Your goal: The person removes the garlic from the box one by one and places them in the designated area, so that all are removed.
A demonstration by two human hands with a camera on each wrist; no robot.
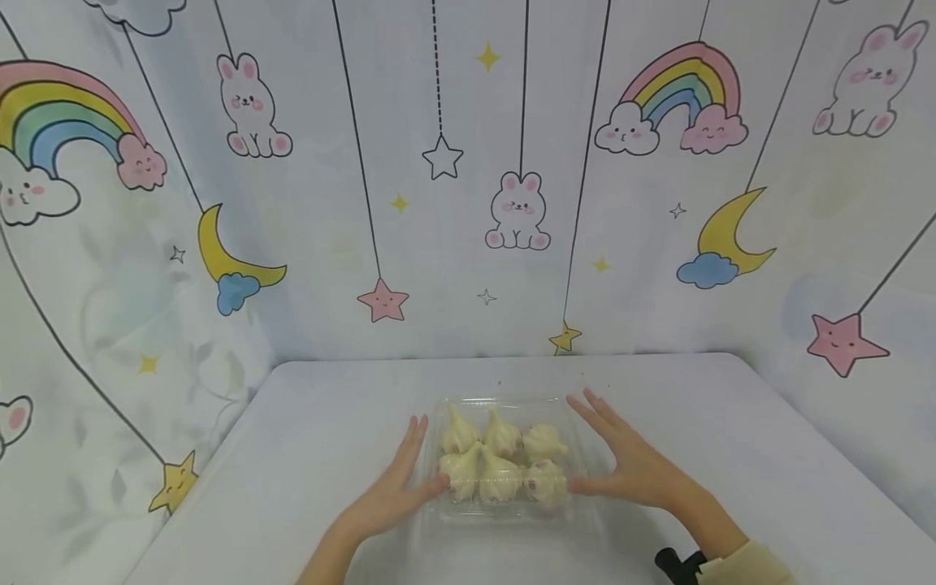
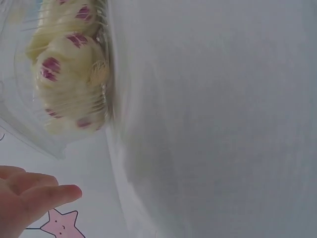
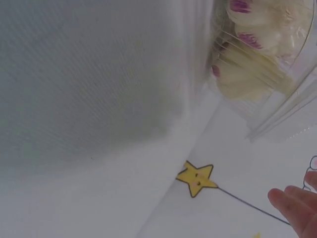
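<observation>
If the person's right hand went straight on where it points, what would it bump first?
Probably the clear, rectangular plastic box of whitish garlic bulbs: the right hand is beside it, though depth is unclear.

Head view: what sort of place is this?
Probably a small tabletop filming corner, though I can't be sure: a plain white table, a cartoon-printed backdrop behind it, and one clear plastic container of garlic bulbs set out on top.
</observation>
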